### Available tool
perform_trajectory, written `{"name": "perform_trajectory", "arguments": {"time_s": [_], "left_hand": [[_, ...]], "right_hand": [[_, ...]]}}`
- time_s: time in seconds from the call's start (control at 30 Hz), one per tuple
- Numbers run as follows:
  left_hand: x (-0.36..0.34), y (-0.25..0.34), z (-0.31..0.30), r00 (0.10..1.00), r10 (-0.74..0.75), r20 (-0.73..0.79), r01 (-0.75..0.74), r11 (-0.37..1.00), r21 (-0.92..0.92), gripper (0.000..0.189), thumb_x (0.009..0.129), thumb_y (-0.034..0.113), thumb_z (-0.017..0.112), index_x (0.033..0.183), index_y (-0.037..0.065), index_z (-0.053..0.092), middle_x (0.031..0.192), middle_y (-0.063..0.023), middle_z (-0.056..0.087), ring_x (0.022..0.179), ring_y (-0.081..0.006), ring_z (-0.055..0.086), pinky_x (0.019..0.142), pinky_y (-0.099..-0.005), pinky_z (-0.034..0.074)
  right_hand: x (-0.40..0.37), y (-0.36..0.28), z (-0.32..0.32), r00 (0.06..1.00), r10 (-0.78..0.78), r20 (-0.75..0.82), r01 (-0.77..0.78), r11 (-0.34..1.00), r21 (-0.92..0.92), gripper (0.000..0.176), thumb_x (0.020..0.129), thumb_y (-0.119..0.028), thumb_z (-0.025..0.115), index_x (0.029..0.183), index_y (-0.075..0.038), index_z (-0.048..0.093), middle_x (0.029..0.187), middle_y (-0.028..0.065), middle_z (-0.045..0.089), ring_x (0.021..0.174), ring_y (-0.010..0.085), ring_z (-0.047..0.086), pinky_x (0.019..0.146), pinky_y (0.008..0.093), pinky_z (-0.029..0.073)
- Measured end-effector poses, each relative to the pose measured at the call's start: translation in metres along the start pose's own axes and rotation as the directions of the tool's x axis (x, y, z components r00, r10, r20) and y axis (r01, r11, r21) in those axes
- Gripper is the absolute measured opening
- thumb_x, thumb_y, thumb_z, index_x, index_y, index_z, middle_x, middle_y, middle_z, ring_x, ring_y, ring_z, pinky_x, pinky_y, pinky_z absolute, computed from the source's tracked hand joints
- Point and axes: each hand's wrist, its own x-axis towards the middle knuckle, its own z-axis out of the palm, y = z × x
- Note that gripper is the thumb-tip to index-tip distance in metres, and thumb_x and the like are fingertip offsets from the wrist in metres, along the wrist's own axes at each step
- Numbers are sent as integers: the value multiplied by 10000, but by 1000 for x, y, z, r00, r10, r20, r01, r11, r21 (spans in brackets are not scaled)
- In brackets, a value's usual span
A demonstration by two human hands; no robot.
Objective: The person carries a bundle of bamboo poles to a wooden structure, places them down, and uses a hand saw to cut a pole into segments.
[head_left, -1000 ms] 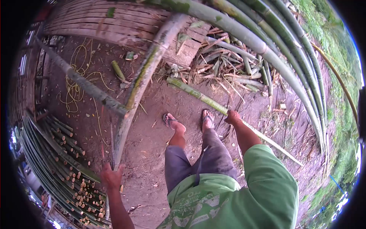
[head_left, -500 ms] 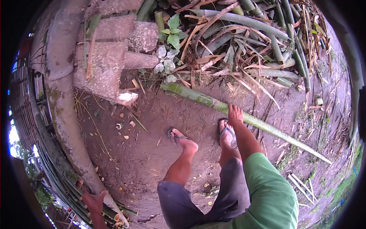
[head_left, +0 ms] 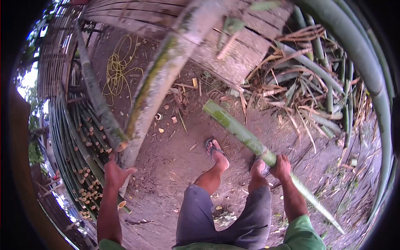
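A green bamboo pole (head_left: pixel 239 135) slants in front of my legs, its thick cut end raised at upper left. My right hand (head_left: pixel 281 167) is closed around it near a joint, and the pale, narrower part runs down to the lower right. On the left, my left hand (head_left: pixel 116 173) is open, thumb stretched out to the right. It lies against or just over the lower part of a thick, weathered bamboo pole (head_left: pixel 166 68); contact is hard to tell. Just above its fingers is the cut end of another bamboo pole (head_left: pixel 98 96).
Stacked bamboo poles (head_left: pixel 85 166) with cut ends lie at left. A slatted wooden platform (head_left: pixel 246 54) stands at the top. Bamboo offcuts and dry husks (head_left: pixel 300 83) are heaped at upper right. Yellow cord (head_left: pixel 118 68) lies on the dirt. Long curved poles (head_left: pixel 375 83) border the right.
My right hand has raised the bamboo pole and brought it closer. My left hand has moved up beside the weathered pole. The view has turned left.
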Motion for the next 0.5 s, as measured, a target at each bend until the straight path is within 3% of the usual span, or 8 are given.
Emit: {"name": "perform_trajectory", "arguments": {"time_s": [0.07, 0.2, 0.27, 0.37, 0.47, 0.5], "left_hand": [[5, -26, 2, 1000, -2, 19, 1, 998, 62, 795, 513, 258, 922, 1117, -53, 508, 945, -254, 662, 907, -393, 652, 808, -396, 520], [5, -39, -5, 997, 43, 65, -44, 999, 18, 820, 538, 347, 907, 1134, -33, 492, 940, -257, 661, 884, -398, 656, 777, -420, 534], [4, -46, -13, 994, 71, 83, -67, 997, -46, 835, 571, 388, 888, 1167, -27, 475, 938, -260, 660, 891, -401, 655, 772, -435, 538], [7, -68, -10, 989, 103, 109, -85, 984, -160, 820, 641, 438, 838, 1204, -18, 453, 930, -258, 660, 889, -407, 654, 764, -456, 541], [-8, -77, -39, 982, 41, 184, -5, 981, -196, 744, 709, 464, 780, 1186, -20, 476, 923, -265, 659, 890, -407, 654, 758, -462, 541], [-10, -89, -38, 993, 42, 113, -9, 961, -275, 696, 728, 450, 767, 1162, -22, 497, 914, -263, 660, 884, -408, 654, 758, -463, 539]], "right_hand": [[-63, -9, -42, 995, -90, -48, 92, 995, 40, 475, 549, -165, 750, 959, -63, 532, 934, 153, 555, 926, 381, 548, 775, 467, 476], [-181, -77, -142, 992, 129, 12, -130, 990, 56, 536, 490, -168, 801, 961, -80, 563, 918, 165, 630, 870, 376, 615, 781, 458, 497], [-220, -102, -175, 989, 144, 15, -145, 988, 61, 473, 541, -174, 782, 955, -88, 569, 896, 164, 625, 859, 380, 616, 769, 454, 498], [-230, -173, -227, 986, 163, 28, -163, 987, -15, 523, 562, -197, 782, 1018, -85, 550, 925, 176, 650, 902, 374, 631, 787, 453, 499], [-179, -287, -271, 994, 103, 19, -101, 992, -75, 591, 572, -219, 777, 1086, -70, 526, 956, 186, 653, 920, 378, 630, 803, 442, 499], [-150, -328, -277, 999, 54, 4, -53, 993, -105, 606, 586, -233, 766, 1107, -49, 517, 974, 195, 652, 928, 373, 632, 821, 439, 496]]}}
